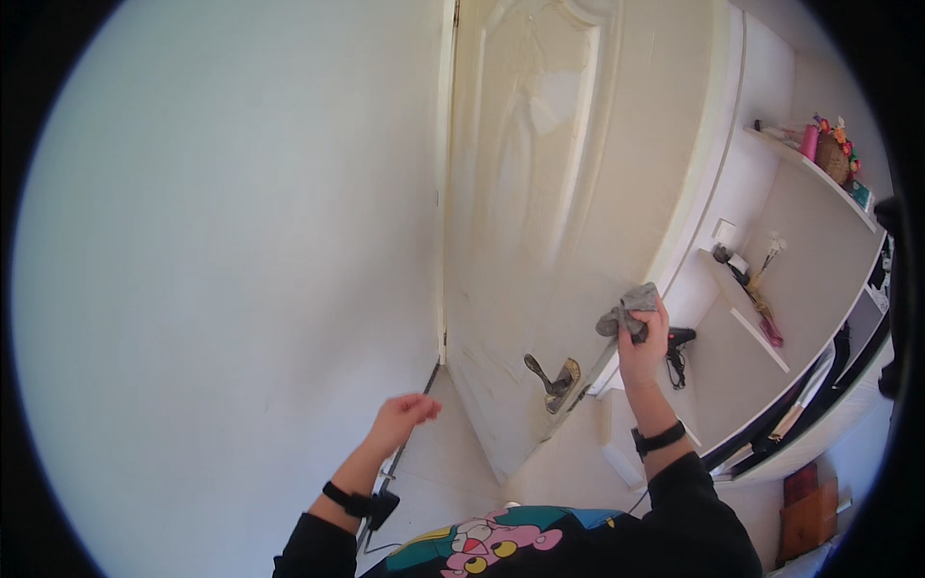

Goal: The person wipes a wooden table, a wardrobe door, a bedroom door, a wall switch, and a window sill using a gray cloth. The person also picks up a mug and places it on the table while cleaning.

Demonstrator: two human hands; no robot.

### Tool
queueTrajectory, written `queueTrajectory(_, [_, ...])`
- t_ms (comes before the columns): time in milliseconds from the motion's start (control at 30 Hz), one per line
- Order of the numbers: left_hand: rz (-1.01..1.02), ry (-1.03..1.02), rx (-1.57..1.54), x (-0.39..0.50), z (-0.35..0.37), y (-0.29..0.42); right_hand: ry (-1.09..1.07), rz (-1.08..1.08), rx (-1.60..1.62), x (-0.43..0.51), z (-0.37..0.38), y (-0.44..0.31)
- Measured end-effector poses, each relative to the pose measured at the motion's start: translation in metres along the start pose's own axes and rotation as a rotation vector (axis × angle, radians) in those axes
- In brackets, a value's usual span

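Note:
A crumpled grey cloth point(634, 307) is bunched in my right hand point(647, 347), at the free edge of a cream panelled door point(498, 289). Below and left of that hand, a bronze-coloured lever handle point(553, 383) with an ornate plate is fixed to the door. My left hand point(405, 419) hangs in front of the white wall point(217, 253), touching nothing that I can see. Its fingers are curled together, with no object visible in them. The door stands ajar, hinged beside the wall.
To the right, a shelf unit point(816, 238) holds a flower basket point(835, 155), a pink bottle point(809, 143) and a black hair dryer point(679, 343). A light switch point(724, 231) is on the wall beyond the door. A brown wooden piece point(809, 516) stands at the lower right.

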State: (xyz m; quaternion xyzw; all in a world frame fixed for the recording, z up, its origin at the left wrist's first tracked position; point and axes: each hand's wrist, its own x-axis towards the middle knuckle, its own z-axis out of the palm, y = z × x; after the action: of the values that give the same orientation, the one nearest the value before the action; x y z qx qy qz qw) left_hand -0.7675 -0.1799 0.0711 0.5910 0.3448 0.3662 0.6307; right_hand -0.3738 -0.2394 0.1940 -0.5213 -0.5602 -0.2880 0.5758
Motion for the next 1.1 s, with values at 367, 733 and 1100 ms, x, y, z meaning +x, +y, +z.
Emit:
queueTrajectory(367, [0.359, 0.074, -0.051, 0.229, 0.031, 0.189, -0.130, -0.094, 0.072, -0.012, -0.002, 0.029])
queueTrajectory(733, [0.441, 0.188, -0.147, 0.339, 0.079, 0.338, -0.164, -0.095, 0.072, -0.007, -0.007, 0.026])
queueTrajectory(1100, [0.372, 0.075, -0.114, 0.322, -0.049, 0.228, -0.120, 0.073, 0.123, -0.014, -0.007, 0.025])
